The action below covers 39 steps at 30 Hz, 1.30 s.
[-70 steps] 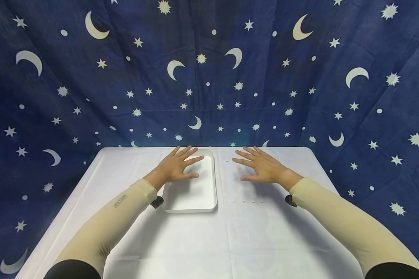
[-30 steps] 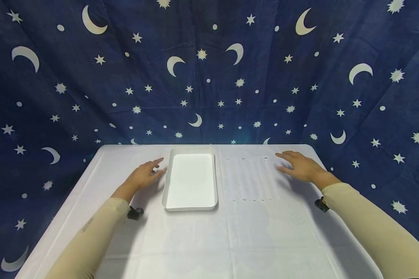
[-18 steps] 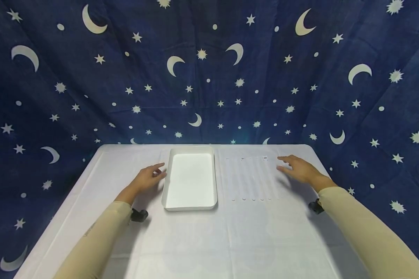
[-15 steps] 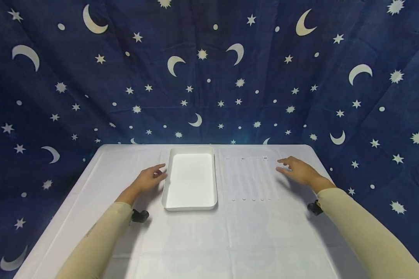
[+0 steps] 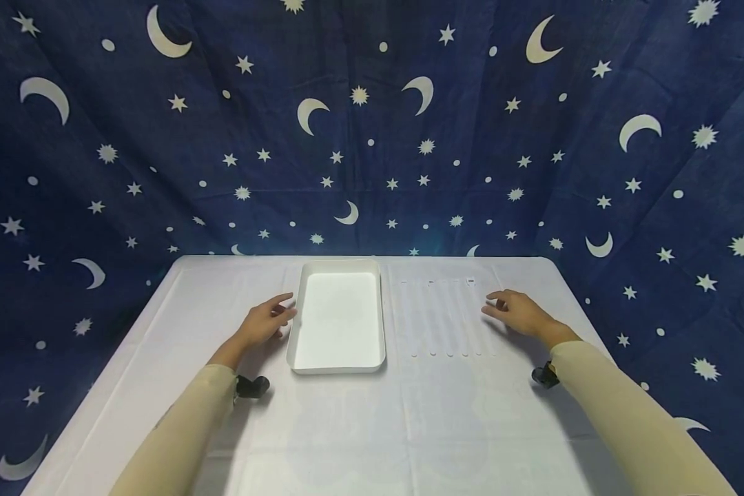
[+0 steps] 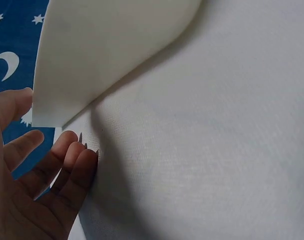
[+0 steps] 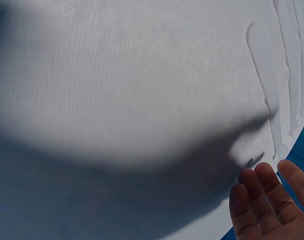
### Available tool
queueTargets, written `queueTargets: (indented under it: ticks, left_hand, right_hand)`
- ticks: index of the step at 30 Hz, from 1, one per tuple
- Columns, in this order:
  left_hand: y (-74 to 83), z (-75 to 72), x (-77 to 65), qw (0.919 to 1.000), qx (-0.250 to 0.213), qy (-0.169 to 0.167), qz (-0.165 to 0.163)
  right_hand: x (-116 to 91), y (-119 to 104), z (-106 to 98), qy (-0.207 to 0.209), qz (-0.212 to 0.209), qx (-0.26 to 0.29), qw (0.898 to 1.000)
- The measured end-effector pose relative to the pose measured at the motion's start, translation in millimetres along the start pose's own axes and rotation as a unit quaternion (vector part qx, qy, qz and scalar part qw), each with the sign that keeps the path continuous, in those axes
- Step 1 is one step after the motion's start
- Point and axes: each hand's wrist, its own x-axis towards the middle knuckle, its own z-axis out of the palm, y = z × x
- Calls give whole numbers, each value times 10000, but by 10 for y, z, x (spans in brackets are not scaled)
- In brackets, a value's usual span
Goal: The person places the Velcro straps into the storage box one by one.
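A shallow white rectangular tray (image 5: 341, 320) lies on the white-covered table, left of centre. My left hand (image 5: 262, 322) is beside its left rim, fingers loosely bent and holding nothing. In the left wrist view the thumb and fingertips are close to the tray wall (image 6: 111, 45); whether they touch it I cannot tell. Several narrow, pale, see-through strips (image 5: 448, 317) lie side by side to the right of the tray, with rounded near ends. My right hand (image 5: 521, 313) hovers just right of them, loosely bent. The right wrist view shows its fingers (image 7: 273, 187) apart from the strips.
A white cloth (image 5: 347, 441) with fold lines covers the table. Behind its far edge hangs a dark blue curtain (image 5: 254, 131) with moons and stars. A small dark wrist camera (image 5: 252, 387) sits under the left wrist, another (image 5: 544, 375) under the right.
From spread over the tray and strips, both hands have drawn apart to the outer sides. Lately the right hand has come slightly left and nearer; the left hand stays by the tray.
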Motion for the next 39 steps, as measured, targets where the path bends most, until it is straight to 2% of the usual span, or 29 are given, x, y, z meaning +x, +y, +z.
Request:
queueTargets:
  ticks: [10,18,28,39]
  left_hand:
    - [-28,20,-27,9984,-549,137,27]
    - [-42,36,-20,9982,-567,187,-13]
    - [-33,43,-23,9978,-619,228,-4]
    - [-24,43,-43,9976,-649,243,-88]
  right_hand:
    - [-6,-29,100,14,131,178,9998]
    - [-59,-60,130,-122,264,598,9978]
    - [-120,-124,142,-288,553,745,9953]
    - [-117,-276,150,-36,609,725,9955]
